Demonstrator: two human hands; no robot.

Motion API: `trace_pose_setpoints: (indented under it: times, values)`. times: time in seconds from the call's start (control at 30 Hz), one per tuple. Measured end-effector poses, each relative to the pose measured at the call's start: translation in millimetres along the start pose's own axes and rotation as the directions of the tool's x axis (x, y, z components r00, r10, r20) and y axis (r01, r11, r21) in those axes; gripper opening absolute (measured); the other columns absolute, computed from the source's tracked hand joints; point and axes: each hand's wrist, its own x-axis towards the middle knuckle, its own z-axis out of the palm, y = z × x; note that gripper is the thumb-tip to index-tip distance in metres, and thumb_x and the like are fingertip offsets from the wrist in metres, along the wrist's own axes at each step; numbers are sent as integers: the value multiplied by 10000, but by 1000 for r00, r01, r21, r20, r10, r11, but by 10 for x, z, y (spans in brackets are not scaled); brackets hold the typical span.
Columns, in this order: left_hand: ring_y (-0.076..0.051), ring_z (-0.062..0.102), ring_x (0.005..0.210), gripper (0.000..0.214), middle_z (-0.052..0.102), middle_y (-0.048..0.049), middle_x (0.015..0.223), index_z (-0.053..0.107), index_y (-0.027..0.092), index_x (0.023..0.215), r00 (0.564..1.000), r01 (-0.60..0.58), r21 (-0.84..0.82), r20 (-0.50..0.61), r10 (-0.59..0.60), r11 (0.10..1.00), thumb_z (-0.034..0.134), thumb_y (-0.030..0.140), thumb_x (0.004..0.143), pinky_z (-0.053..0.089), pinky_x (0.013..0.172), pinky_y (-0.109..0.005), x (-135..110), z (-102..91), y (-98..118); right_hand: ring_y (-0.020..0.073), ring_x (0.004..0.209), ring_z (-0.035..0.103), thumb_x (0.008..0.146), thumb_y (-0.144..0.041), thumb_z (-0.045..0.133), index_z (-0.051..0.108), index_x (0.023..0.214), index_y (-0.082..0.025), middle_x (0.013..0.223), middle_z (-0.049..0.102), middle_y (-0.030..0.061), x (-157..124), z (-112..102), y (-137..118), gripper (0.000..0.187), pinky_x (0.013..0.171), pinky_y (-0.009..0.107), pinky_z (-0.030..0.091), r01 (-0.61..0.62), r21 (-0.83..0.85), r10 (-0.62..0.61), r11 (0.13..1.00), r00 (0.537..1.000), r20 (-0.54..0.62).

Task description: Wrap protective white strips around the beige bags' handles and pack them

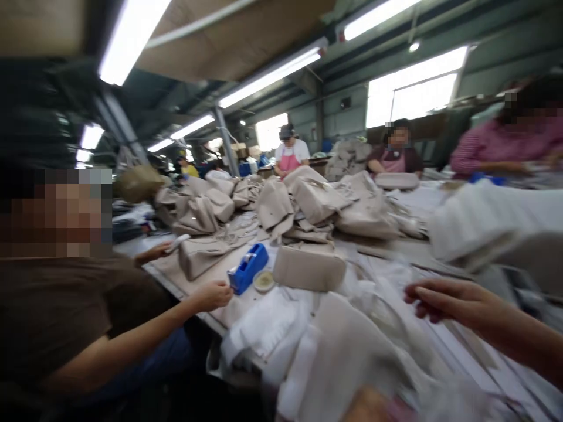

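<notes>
My right hand (pixel 444 296) hangs in the air over the right side of the table, its fingers stretched out and slightly bent, with nothing visible in them. Low at the bottom edge is my left hand (pixel 372 404), blurred and mostly cut off, against a beige bag (pixel 347 346). Its fingers cannot be made out. White wrapping sheet (pixel 272 322) lies beside the bag on the left. Beyond them is a flat beige rectangular piece (pixel 310 268).
At the left, a co-worker's hand (pixel 215 295) is at a blue tape dispenser (pixel 250 268), next to a small round dish (pixel 263 281). Heaped beige bags (pixel 316 196) cover the table's far part. A white padded stack (pixel 497 217) stands right. Other people work behind.
</notes>
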Motion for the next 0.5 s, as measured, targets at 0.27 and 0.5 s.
trace_pose_setpoints:
  times: [0.27, 0.5]
  values:
    - [-109, 344, 540, 360, 436, 28, 564, 540, 197, 573, 993, 22, -56, 114, -16, 998, 595, 418, 852, 258, 504, -285, 274, 1828, -91, 222, 1050, 621, 845, -293, 702, 727, 1128, -213, 1113, 710, 67, -616, 62, -725, 295, 927, 325, 452, 405, -353, -178, 844, 830, 528]
    - [-109, 306, 547, 458, 377, 27, 543, 445, 191, 523, 994, 30, -5, 103, -30, 1000, 592, 481, 846, 222, 506, -300, 314, 1755, -67, 217, 823, 602, 848, -337, 695, 771, 806, -167, 779, 700, 68, -620, 423, -617, 191, 795, 329, 425, 566, -525, -136, 635, 752, 645]
